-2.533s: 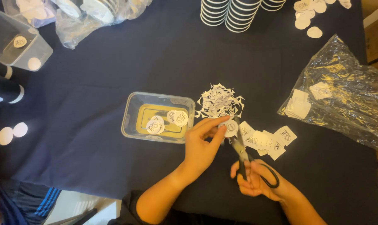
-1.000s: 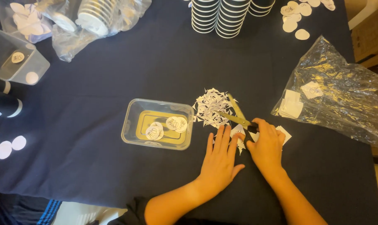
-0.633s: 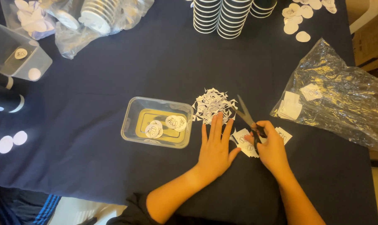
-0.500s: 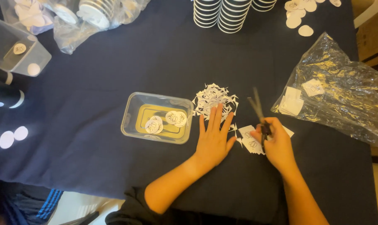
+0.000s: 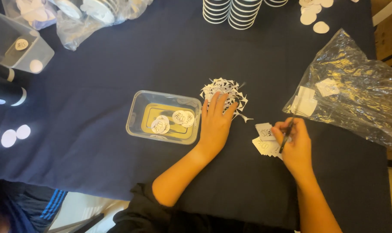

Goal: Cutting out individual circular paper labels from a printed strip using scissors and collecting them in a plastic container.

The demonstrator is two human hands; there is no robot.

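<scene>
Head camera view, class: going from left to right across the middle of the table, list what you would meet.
White paper discs → clear plastic tub holding cut rounds → left hand on the paper scraps → square printed cards → right hand with scissors → crinkled clear bag.

A dark blue table (image 5: 118, 64) is carrying a clear tub (image 5: 163, 117), paper scraps (image 5: 230, 88), square cutouts (image 5: 267, 144) and, at the right, a plastic bag (image 5: 355, 90).

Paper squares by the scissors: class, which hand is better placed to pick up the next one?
Left, probably. The right hand grips the scissors over the paper squares, so it is occupied. The left hand lies flat on the scraps, holding nothing, just beside them.
</scene>
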